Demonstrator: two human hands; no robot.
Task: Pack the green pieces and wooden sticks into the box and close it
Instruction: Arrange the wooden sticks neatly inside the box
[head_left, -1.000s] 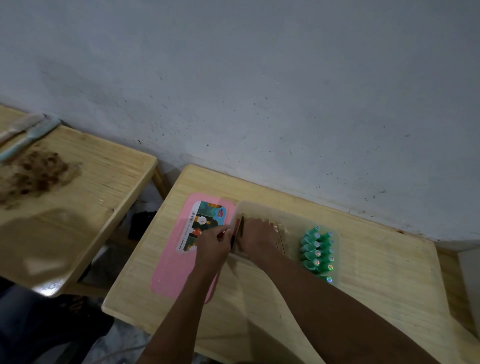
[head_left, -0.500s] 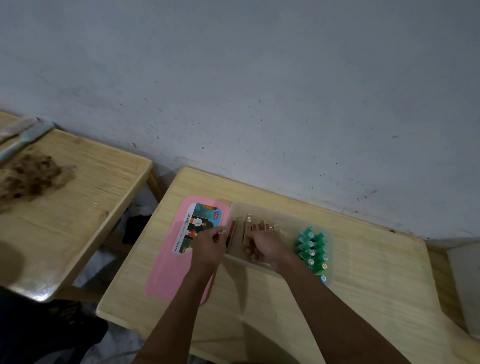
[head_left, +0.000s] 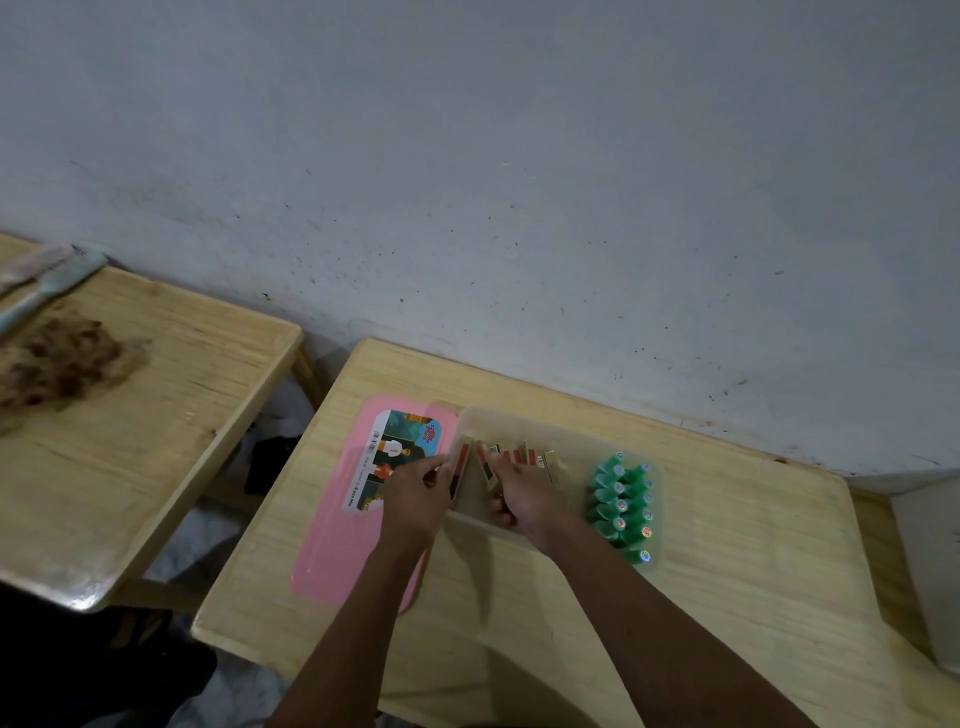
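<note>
A translucent plastic box (head_left: 540, 423) sits open on a pale wooden table (head_left: 727, 545), close to the grey, speckled wall (head_left: 519, 182). Both hands are at its left half. The left hand (head_left: 415, 491) is at the box's left wall, its fingers curled and pinched on the leftmost wooden stick (head_left: 460, 470), a flat piece with a red band that leans rightward. The right hand (head_left: 524, 496) reaches over the near rim into the box, fingers bent and closed on another stick among the row of wooden sticks (head_left: 519, 457), which stand on edge and tilt against one another; its knuckles and wrist hide the lower ends of most of them, so how many there are cannot be told. In the right end of the box the green pieces (head_left: 621, 506) stand packed in two close rows, small coloured dots showing on their tips. Just left of the box, touching or nearly touching its wall, the pink lid (head_left: 332, 561) lies flat on the table with a printed picture label on its far end; the left forearm crosses the lid's near right corner. A second wooden table (head_left: 171, 405) stands to the left across a gap, carrying a brown, crumbly clump (head_left: 57, 358) and a pale blue comb-like object (head_left: 57, 283) at its far edge.
</note>
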